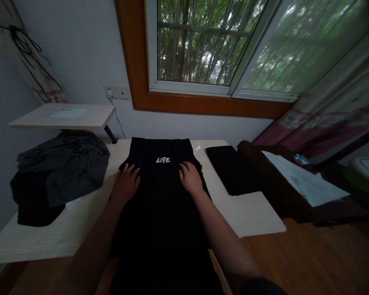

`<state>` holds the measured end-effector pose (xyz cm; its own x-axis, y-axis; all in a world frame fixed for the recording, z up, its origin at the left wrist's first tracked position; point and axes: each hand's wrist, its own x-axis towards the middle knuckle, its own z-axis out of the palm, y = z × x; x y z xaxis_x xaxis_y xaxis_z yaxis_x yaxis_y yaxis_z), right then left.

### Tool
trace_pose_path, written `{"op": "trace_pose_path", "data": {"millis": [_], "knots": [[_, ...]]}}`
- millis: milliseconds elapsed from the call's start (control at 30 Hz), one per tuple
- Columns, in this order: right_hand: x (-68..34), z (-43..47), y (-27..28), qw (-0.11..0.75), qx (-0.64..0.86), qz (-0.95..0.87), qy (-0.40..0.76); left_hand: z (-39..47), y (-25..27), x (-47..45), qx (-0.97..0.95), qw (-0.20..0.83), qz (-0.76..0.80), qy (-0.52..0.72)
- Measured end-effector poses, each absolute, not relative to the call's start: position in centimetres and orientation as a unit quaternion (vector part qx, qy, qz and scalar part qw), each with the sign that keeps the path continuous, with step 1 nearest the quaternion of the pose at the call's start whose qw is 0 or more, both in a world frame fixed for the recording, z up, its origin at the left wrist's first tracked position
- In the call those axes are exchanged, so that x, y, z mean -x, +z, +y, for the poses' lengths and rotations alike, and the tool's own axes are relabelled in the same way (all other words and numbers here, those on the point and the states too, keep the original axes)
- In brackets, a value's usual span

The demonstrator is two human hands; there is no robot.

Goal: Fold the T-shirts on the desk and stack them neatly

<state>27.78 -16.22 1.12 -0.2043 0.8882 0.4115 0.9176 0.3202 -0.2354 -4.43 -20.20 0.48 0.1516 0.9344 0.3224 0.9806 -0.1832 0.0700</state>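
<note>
A black sleeveless-looking garment [160,192] lies spread flat on the light wood table [89,221], its near end hanging toward me. White lettering, upside down from here, shows near its far end. My left hand [127,182] rests on the garment's left side with fingers spread. On the right side, my right hand [190,176] lies flat on the cloth, fingers stretched out. A small yellow tag [201,168] pokes out at the garment's right edge, just beyond that hand.
A heap of grey and black clothes [80,164] sits at left under a small raised shelf [33,119]. To the right lies a folded black cloth [229,170]. Beyond it stands a dark brown piece of furniture [283,180] with a pale sheet [304,180]. A window [209,53] is behind.
</note>
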Motion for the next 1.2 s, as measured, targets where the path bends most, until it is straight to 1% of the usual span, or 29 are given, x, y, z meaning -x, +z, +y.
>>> {"op": "trace_pose_path", "data": {"millis": [133,233,367,500,633,767,1000,1200], "knots": [[-28.1,-16.9,1.7,0.255,0.585,-0.769,-0.02,-20.8,0.4,4.9,0.752,0.077,-0.629,-0.179],[-28.9,-16.9,2.2,0.257,0.627,-0.735,-0.025,-20.9,0.5,5.7,0.727,0.088,-0.647,-0.214],[-30.4,-17.3,2.7,0.219,0.708,-0.668,-0.071,-21.0,0.7,6.8,0.68,0.109,-0.685,-0.238],[-31.3,-18.0,2.9,0.177,0.743,-0.636,-0.107,-21.7,1.0,7.2,0.673,0.126,-0.694,-0.22],[-31.2,-18.8,2.9,0.153,0.746,-0.637,-0.114,-22.8,1.3,6.7,0.665,0.139,-0.705,-0.204],[-31.1,-19.8,2.8,0.148,0.739,-0.646,-0.12,-24.0,1.6,6.3,0.653,0.133,-0.717,-0.205],[-31.7,-22.3,2.6,0.149,0.728,-0.655,-0.134,-26.1,1.2,6.5,0.683,0.143,-0.681,-0.223],[-32.3,-24.0,2.6,0.143,0.724,-0.661,-0.132,-28.4,1.3,6.2,0.7,0.128,-0.664,-0.228]]}}
